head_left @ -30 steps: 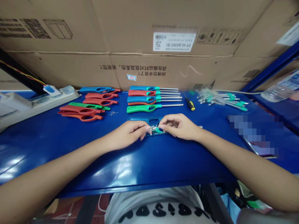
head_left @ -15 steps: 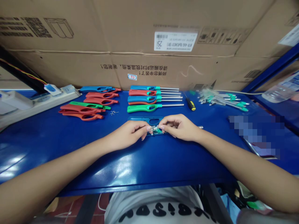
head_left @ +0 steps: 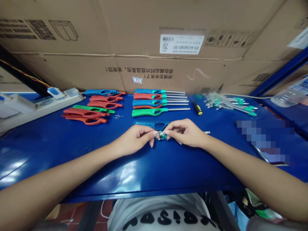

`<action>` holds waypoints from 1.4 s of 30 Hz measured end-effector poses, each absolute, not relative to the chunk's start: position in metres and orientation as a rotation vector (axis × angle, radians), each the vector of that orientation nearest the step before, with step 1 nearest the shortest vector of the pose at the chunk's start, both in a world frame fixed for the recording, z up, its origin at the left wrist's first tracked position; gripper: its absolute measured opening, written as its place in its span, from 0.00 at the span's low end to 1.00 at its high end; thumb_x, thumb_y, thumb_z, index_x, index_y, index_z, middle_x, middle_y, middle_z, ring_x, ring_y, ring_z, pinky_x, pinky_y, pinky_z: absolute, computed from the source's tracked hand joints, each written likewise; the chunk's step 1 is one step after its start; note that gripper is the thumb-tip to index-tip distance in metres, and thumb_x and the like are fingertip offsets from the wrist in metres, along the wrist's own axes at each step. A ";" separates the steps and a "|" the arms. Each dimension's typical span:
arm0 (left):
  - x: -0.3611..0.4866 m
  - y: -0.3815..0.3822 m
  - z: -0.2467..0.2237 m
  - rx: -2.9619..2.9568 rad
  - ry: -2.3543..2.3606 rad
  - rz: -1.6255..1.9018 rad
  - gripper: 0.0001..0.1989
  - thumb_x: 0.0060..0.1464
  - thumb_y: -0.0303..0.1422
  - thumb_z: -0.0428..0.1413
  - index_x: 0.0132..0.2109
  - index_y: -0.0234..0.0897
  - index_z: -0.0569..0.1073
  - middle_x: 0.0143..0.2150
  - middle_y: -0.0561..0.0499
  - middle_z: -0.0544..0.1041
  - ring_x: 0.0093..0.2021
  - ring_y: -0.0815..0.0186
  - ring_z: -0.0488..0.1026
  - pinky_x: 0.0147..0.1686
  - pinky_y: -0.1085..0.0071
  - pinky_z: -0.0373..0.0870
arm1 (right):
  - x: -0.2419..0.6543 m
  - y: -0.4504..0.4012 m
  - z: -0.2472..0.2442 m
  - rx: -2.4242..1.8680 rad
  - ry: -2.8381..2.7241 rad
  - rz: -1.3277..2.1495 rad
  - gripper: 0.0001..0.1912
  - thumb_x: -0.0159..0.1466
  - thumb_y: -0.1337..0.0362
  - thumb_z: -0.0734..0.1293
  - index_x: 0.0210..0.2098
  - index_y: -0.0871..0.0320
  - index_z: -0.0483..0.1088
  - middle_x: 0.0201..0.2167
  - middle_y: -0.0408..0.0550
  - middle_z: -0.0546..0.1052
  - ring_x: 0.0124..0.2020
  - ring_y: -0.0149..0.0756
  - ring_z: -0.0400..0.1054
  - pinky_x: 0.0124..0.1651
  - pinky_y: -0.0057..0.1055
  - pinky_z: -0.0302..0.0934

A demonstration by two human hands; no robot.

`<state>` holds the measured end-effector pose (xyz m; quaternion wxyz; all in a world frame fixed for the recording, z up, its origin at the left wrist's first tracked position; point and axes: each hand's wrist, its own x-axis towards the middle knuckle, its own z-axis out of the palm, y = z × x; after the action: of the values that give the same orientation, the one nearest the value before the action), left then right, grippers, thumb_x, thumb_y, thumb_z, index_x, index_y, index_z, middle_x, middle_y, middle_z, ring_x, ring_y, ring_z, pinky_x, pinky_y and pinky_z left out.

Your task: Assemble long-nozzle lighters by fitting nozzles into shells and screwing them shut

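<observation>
Near the middle of the blue table, my left hand (head_left: 139, 138) is closed in a pinch on the clear end of a lighter core (head_left: 160, 134). My right hand (head_left: 186, 132) pinches the same part from the other side, where teal plastic shows between the fingers. Beyond the right hand a metal tube tip (head_left: 207, 132) sticks out. Just behind the fingers lies a blue lighter shell half (head_left: 146, 123), with its trigger opening visible. My fingers cover much of the core, so its fit with the shell cannot be made out.
Lighters with metal tubes (head_left: 178, 109) lie in a row at the back. Coloured shells (head_left: 96, 120) and small screws (head_left: 117, 116) are to the left, beside a power strip (head_left: 43, 104). A screwdriver (head_left: 197, 109), a pile of lighter cores (head_left: 231, 103) and a phone (head_left: 262, 144) lie rightward.
Both hands remain pinched at the core, with only slight finger shifts. My left fingertips have moved slightly toward the right hand. The whole view has shifted a little.
</observation>
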<state>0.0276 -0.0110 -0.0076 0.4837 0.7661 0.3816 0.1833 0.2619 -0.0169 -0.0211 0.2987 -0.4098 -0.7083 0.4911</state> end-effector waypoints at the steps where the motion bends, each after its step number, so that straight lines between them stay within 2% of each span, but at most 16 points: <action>1: 0.028 -0.011 -0.008 1.862 0.937 0.448 0.21 0.65 0.41 0.49 0.27 0.35 0.73 0.23 0.55 0.70 0.21 0.73 0.62 0.24 0.76 0.57 | 0.262 -0.017 -0.021 -1.090 -1.876 1.312 0.16 0.64 0.52 0.70 0.36 0.61 0.76 0.25 0.44 0.78 0.14 0.22 0.61 0.18 0.23 0.55; 8: 0.027 -0.009 -0.003 1.819 0.969 0.431 0.21 0.65 0.42 0.49 0.29 0.34 0.75 0.18 0.57 0.65 0.18 0.72 0.61 0.23 0.76 0.56 | 0.261 -0.013 -0.022 -1.057 -1.813 1.352 0.14 0.64 0.54 0.69 0.34 0.60 0.72 0.26 0.43 0.76 0.16 0.22 0.62 0.19 0.23 0.56; 17: 0.029 -0.012 -0.001 1.804 0.968 0.456 0.22 0.65 0.43 0.50 0.29 0.34 0.76 0.17 0.57 0.64 0.19 0.72 0.62 0.24 0.75 0.58 | 0.258 -0.016 -0.019 -1.076 -1.765 1.359 0.20 0.62 0.48 0.70 0.32 0.59 0.68 0.24 0.40 0.73 0.15 0.21 0.60 0.17 0.22 0.54; 23: 0.031 -0.014 -0.005 1.791 0.998 0.482 0.23 0.66 0.43 0.50 0.29 0.33 0.77 0.16 0.57 0.64 0.18 0.72 0.61 0.25 0.74 0.59 | 0.255 -0.020 -0.020 -1.149 -1.776 1.324 0.18 0.63 0.50 0.70 0.32 0.58 0.68 0.22 0.40 0.74 0.14 0.23 0.61 0.16 0.22 0.54; 26: 0.028 -0.011 -0.002 1.865 0.995 0.429 0.23 0.67 0.42 0.49 0.30 0.34 0.78 0.19 0.55 0.68 0.20 0.71 0.64 0.27 0.73 0.61 | 0.256 -0.019 -0.020 -1.135 -1.802 1.320 0.16 0.64 0.52 0.69 0.32 0.59 0.68 0.24 0.42 0.75 0.15 0.23 0.62 0.18 0.23 0.56; 32: 0.010 -0.002 0.012 2.238 0.988 0.386 0.16 0.65 0.41 0.53 0.38 0.36 0.80 0.35 0.50 0.77 0.35 0.65 0.73 0.39 0.70 0.66 | 0.259 -0.015 -0.017 -1.117 -1.906 1.312 0.15 0.65 0.52 0.68 0.38 0.59 0.73 0.19 0.37 0.69 0.18 0.26 0.63 0.24 0.25 0.58; 35: 0.006 0.000 0.011 2.238 0.986 0.332 0.13 0.66 0.39 0.53 0.42 0.37 0.79 0.37 0.50 0.79 0.36 0.65 0.74 0.39 0.71 0.66 | 0.261 -0.012 -0.017 -1.112 -1.893 1.315 0.17 0.66 0.51 0.67 0.39 0.60 0.74 0.25 0.41 0.72 0.20 0.26 0.64 0.25 0.26 0.59; 39: 0.009 -0.001 0.004 2.315 0.991 0.356 0.11 0.66 0.37 0.54 0.40 0.36 0.78 0.34 0.52 0.78 0.32 0.67 0.72 0.37 0.72 0.66 | 0.263 -0.010 -0.018 -1.101 -1.898 1.304 0.16 0.67 0.51 0.66 0.40 0.59 0.74 0.28 0.42 0.73 0.21 0.25 0.63 0.25 0.26 0.59; 42: 0.011 -0.005 0.004 2.442 1.024 0.394 0.09 0.64 0.35 0.55 0.41 0.37 0.78 0.39 0.49 0.78 0.37 0.65 0.73 0.38 0.71 0.66 | 0.263 -0.011 -0.019 -1.081 -1.908 1.272 0.15 0.67 0.53 0.66 0.41 0.59 0.74 0.32 0.43 0.74 0.21 0.25 0.63 0.25 0.26 0.59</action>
<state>0.0108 -0.0049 0.0043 0.2300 0.8878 0.3720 0.1434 0.2634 -0.0108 -0.0193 0.2984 -0.4069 -0.7183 0.4789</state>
